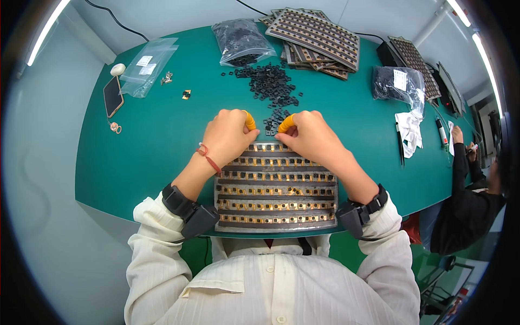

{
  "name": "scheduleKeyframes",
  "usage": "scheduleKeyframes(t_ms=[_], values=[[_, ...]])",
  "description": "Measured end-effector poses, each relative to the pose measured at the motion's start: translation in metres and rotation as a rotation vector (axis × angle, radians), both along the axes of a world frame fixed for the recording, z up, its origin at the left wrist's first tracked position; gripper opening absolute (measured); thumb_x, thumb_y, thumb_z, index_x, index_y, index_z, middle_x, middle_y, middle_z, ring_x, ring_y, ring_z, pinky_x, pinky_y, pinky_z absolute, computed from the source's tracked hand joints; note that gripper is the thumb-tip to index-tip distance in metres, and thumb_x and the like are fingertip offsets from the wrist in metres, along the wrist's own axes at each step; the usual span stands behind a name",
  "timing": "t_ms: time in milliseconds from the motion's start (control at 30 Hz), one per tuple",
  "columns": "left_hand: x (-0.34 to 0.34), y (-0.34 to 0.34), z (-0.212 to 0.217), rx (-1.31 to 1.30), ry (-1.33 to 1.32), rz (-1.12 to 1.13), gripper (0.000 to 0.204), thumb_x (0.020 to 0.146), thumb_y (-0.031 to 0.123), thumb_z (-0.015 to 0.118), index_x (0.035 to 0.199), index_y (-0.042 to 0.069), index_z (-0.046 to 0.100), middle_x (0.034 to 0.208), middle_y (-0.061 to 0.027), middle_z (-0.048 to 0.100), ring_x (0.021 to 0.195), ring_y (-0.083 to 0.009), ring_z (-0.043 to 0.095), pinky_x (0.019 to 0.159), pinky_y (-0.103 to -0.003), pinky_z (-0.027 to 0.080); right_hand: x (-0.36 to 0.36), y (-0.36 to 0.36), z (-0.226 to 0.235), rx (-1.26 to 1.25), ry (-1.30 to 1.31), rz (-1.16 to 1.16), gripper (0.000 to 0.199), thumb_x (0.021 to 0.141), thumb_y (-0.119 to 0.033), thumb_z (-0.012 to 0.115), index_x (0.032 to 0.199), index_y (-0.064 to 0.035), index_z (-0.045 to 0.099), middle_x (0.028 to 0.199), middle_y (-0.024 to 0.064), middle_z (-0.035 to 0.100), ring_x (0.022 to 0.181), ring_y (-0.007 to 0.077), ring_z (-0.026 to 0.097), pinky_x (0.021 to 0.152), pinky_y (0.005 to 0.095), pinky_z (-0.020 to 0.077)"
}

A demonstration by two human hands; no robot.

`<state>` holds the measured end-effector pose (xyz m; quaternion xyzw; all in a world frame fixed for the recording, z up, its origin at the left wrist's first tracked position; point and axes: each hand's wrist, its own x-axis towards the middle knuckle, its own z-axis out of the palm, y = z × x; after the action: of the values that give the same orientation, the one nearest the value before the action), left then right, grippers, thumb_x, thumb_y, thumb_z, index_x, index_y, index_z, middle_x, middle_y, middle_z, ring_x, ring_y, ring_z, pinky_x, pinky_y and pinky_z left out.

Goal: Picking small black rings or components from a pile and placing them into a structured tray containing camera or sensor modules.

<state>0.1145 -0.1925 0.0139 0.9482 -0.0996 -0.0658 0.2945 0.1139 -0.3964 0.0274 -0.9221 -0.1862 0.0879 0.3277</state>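
Note:
My left hand (pixel 230 131) and my right hand (pixel 313 136) are curled in, thumb toward forefinger, at the far edge of a grey tray (pixel 275 226). Yellow covers sit on a finger of each. Whatever they pinch, if anything, is too small or hidden to name. Between my fingertips lies a small cluster of square black pieces (pixel 275 116), trailing from a bigger loose pile (pixel 271 84) beyond. Rows of small gold-coloured parts with black squares (pixel 275 191) fill the tray, which lies at the table's near edge under my wrists.
Behind the pile stands a bag of black pieces (pixel 242 38), beside stacked filled trays (pixel 317 38). Another bag (pixel 398 84), white tissue (pixel 410 130) and tweezers (pixel 400 143) lie right. A phone (pixel 113 96) and clear bags (pixel 147 66) are left. A person in black (pixel 468 211) works at right.

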Motion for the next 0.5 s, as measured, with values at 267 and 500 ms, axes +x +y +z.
scheduleKeyframes(t_ms=[267,500], values=[[-0.004,0.015,-0.015,-0.006,-0.256,-0.114,0.017,0.082,0.012,0.074,0.09,-0.002,0.074,0.078,-0.0132,0.069,0.069,-0.0239,0.069,0.064,-0.033,0.054,0.004,0.016,-0.01,-0.081,-0.032,-0.052,0.021,0.081,-0.009,0.073,0.094,0.0077,0.071,0.078,0.0197,0.07,0.07,0.0299,0.07,0.065,0.0365,0.0551],[0.003,0.019,-0.011,-0.023,-0.22,-0.203,0.017,0.079,0.011,0.075,0.089,-0.003,0.072,0.081,-0.0138,0.067,0.071,-0.0257,0.067,0.064,-0.034,0.054,0.004,0.014,-0.002,-0.022,0.021,0.001,0.014,0.079,-0.003,0.07,0.089,0.007,0.07,0.079,0.0201,0.069,0.074,0.0327,0.069,0.068,0.0393,0.0543]])
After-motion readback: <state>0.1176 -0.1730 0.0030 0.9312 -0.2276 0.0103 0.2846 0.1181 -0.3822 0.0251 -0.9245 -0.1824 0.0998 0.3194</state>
